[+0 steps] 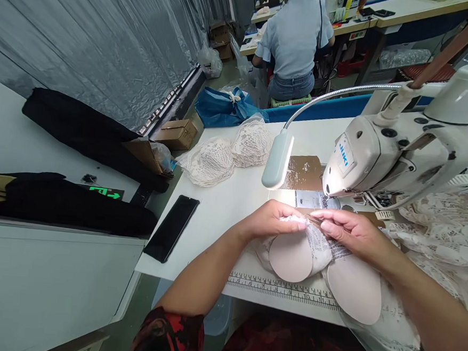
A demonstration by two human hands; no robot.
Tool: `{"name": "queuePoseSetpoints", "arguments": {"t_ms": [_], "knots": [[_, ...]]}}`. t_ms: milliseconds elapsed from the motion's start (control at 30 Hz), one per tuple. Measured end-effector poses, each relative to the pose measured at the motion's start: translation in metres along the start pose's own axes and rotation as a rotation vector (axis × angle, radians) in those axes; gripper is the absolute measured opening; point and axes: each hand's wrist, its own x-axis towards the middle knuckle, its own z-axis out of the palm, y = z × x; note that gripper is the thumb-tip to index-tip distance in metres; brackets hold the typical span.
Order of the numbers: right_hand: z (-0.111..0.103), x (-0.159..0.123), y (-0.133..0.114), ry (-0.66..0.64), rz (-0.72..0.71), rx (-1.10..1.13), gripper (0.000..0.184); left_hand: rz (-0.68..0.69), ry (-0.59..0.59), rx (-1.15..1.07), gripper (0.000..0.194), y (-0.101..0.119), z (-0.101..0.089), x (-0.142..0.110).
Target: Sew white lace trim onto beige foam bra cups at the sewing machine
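Note:
A white lace bra (320,246) with two smooth beige cups lies on the near part of the sewing table, in front of the machine. My left hand (281,221) pinches its lace edge above the left cup (291,257). Between the thumb and fingers of my right hand (344,230) is a slim metal tool (314,219), its tip at the lace by my left fingertips; whether it is tweezers or snips I cannot tell. The right cup (355,288) hangs over the table's front edge. Just beyond my hands is the needle area of the sewing machine (374,148).
A lamp (278,160) on a bendable arm hangs over the table. Finished-looking lace cups (213,160) lie at the back left, a phone (171,228) at the left edge. More lace (446,228) is piled on the right. Beyond, a person (293,40) sits facing away.

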Motion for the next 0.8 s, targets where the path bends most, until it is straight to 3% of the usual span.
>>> {"name": "queuePoseSetpoints", "arguments": {"t_ms": [333,533,667,800], "knots": [[0.013,0.001,-0.009,0.045,-0.060,-0.072,0.030,0.008,0.032,-0.064,0.031,-0.006,0.006,0.005],[0.015,0.000,-0.010,0.077,-0.084,-0.093,0.027,-0.015,0.050,0.017,0.028,-0.003,0.008,0.004],[0.017,0.003,-0.007,0.071,-0.012,0.093,0.030,0.028,0.071,0.113,0.026,-0.003,0.012,0.004],[0.021,0.006,-0.009,-0.058,0.080,0.306,0.044,0.058,0.102,0.187,0.027,-0.004,0.013,0.003]]}}
